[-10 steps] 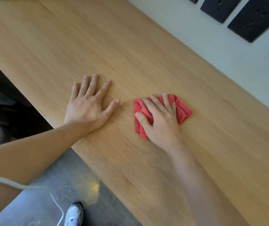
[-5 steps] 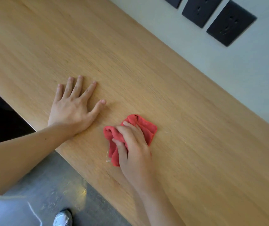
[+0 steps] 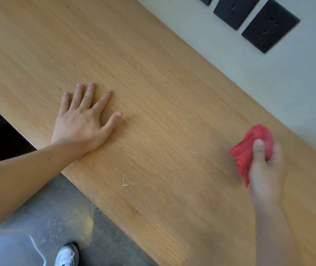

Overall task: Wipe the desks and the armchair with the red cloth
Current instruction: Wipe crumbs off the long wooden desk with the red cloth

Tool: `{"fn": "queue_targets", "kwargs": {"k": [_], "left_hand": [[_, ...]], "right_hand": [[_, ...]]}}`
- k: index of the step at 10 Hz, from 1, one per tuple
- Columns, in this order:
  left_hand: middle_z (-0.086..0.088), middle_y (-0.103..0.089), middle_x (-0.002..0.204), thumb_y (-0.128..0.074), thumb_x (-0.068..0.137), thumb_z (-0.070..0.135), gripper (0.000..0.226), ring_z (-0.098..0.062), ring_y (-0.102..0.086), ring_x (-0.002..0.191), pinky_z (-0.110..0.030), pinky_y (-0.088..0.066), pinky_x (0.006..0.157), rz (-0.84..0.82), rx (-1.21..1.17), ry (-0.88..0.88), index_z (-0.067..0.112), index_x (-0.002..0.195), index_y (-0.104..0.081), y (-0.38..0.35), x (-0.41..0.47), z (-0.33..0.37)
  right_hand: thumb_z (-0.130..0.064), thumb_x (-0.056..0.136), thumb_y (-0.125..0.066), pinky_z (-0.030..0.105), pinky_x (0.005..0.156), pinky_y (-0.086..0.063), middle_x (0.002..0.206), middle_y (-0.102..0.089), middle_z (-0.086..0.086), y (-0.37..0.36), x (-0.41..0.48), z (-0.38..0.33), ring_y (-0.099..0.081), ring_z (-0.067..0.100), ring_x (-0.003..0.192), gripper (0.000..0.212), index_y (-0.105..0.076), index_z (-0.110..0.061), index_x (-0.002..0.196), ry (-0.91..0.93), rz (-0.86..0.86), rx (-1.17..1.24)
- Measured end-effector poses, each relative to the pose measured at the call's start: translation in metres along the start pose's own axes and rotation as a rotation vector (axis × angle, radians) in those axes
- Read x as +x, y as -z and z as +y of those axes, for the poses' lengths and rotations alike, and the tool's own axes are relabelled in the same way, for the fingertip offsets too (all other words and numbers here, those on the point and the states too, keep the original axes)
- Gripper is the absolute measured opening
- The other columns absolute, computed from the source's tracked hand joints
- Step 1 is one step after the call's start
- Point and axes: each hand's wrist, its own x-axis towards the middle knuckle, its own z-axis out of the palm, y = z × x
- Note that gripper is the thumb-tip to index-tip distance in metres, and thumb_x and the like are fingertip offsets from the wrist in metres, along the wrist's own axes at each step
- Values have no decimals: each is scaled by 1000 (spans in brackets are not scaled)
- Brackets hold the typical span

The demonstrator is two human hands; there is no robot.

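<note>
At the bottom of the frame a white shoe [image 3: 67, 255] stands on the grey floor [image 3: 57, 217], with a pale cord [image 3: 38, 248] trailing beside it at lower left. Above it runs the near edge of the wooden tabletop [image 3: 153, 83], which crosses the frame from upper left to lower right. Half a second ago the red cloth [image 3: 249, 150] lay near the tabletop's front edge, just right of the left hand [image 3: 80, 121]; now it is at the right of the frame, well apart from that hand and close to the tabletop's far edge. The right hand [image 3: 266, 169], blurred, has its grip closed around the bunched cloth, thumb on top, with cloth spilling out above and left of the fingers. Where the cloth was, faint white marks [image 3: 126, 181] show on the wood. The left hand lies flat on the tabletop at centre left, grip wide open, fingers spread, holding nothing. Beyond, at upper right, black socket plates [image 3: 270, 25] sit on the pale wall [image 3: 268, 83].
</note>
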Motion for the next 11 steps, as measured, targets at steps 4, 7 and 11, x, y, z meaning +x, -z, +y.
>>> {"fn": "queue_targets", "kwargs": {"k": [4,7,11], "left_hand": [[-6,-3,169,-1,89,80,82,-25,6,155,-49,2,124,-9,-4,1,38,159,-11,2,-2,0],[-7,-5,169,-3,90,79,81,-26,4,155,-50,2,124,-2,-10,1,38,159,-13,1,0,0],[-7,-6,169,-4,90,78,80,-27,3,155,-49,1,124,2,-7,-1,38,159,-14,1,-1,1]], "right_hand": [[-53,99,-40,52,124,-6,146,-25,-29,-79,-65,-4,-4,6,145,38,-54,-44,133,163,-244,-315],[-58,101,-24,50,124,5,137,-30,-53,-105,-122,-30,10,1,151,42,-43,-54,139,255,-554,-221],[-12,95,-63,54,116,-34,128,-64,-10,-133,-152,-19,-43,27,141,21,-67,-15,116,404,-151,-252]]}}
